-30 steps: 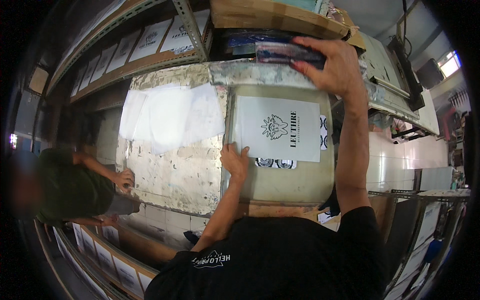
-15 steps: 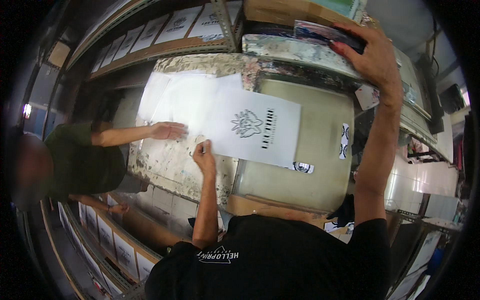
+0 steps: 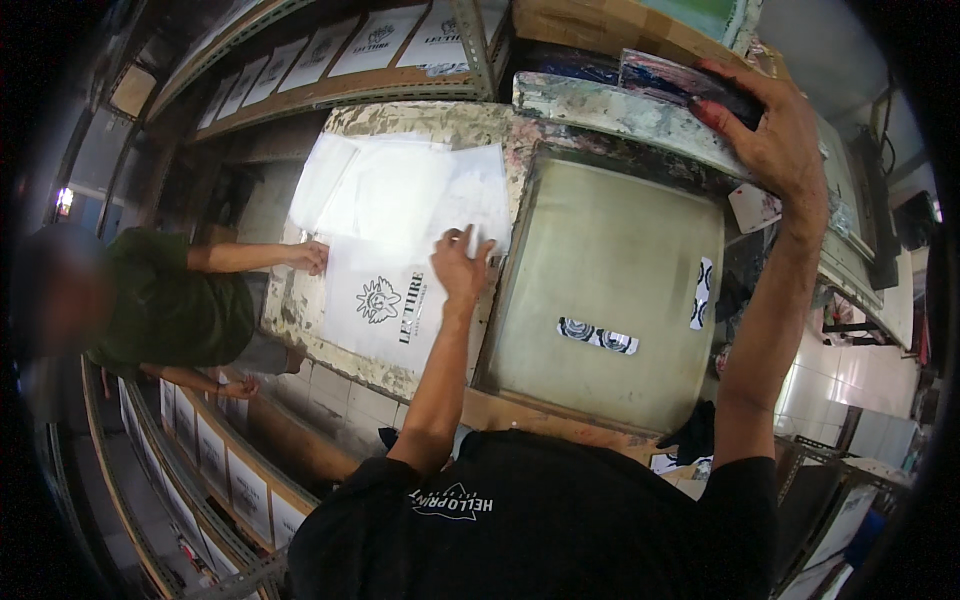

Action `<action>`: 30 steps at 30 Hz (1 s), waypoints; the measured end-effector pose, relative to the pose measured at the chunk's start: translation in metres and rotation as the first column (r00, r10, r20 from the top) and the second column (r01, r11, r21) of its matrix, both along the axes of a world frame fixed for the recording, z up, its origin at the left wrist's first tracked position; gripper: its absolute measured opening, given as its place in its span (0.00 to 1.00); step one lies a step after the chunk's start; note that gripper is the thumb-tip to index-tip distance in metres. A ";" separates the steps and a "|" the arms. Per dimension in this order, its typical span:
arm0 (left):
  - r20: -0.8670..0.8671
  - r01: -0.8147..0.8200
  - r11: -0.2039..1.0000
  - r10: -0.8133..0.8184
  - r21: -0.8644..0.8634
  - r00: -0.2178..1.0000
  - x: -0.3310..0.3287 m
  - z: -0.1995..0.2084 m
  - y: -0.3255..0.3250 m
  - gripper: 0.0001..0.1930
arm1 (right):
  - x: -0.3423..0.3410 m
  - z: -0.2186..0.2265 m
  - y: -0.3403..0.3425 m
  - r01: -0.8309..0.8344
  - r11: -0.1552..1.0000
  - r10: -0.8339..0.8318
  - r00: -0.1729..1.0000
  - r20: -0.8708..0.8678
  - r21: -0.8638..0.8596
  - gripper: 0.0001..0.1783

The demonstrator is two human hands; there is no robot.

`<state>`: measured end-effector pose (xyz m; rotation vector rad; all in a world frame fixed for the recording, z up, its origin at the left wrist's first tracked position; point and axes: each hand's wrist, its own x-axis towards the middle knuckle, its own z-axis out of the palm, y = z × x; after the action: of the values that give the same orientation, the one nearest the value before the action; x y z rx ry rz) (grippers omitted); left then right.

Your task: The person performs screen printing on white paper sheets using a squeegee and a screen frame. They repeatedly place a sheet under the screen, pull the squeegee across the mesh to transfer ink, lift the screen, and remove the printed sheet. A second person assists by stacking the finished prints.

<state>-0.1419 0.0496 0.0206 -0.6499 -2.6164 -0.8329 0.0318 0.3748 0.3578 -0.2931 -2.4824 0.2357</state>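
My left hand (image 3: 462, 262) hovers over or rests on white sheets, fingers apart with nothing between them; contact is unclear. Below and left of it lies a white sheet printed with a black winged emblem and lettering (image 3: 380, 305). A co-worker's hand (image 3: 308, 257) is at that sheet's left edge. More blank white sheets (image 3: 395, 190) overlap behind it on the stained table (image 3: 400, 120). At the far right, my right hand (image 3: 775, 140) grips an ink-stained squeegee (image 3: 680, 82), thumb and fingers on either side. Red stain marks its fingertips.
A framed pale green printing screen (image 3: 600, 230) lies to the right, bearing two patterned strips (image 3: 598, 335) (image 3: 700, 293). Racks of printed sheets stand at the back left (image 3: 375, 45) and front left (image 3: 250, 495). A paint-spattered ledge (image 3: 610, 110) runs behind the screen.
The printed sheet has moved left off the screen onto the table. My left hand has let go of it and shifted up and right. The co-worker's hand now meets its edge.
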 end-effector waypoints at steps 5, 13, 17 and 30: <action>0.210 -0.093 0.977 0.052 0.191 0.976 -0.013 -0.031 0.013 0.10 | -0.004 -0.002 -0.004 -0.018 0.999 0.018 1.000 -0.001 -0.035 0.25; 0.510 -0.098 0.926 -0.110 0.364 0.853 -0.047 -0.037 -0.001 0.11 | -0.001 -0.004 0.003 -0.007 0.999 0.007 1.000 0.002 -0.038 0.26; 0.665 -0.185 0.914 -0.114 0.362 0.738 -0.047 -0.028 0.001 0.12 | 0.000 -0.002 0.000 0.004 0.999 -0.003 1.000 0.019 -0.034 0.26; 0.491 0.375 0.901 -0.434 0.220 0.755 -0.011 0.032 0.026 0.11 | 0.000 -0.002 -0.003 -0.026 0.999 0.025 1.000 -0.006 -0.044 0.25</action>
<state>-0.1533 0.0757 0.0522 -1.1239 -2.9156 -1.4626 0.0320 0.3722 0.3560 -0.2790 -2.4791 0.3020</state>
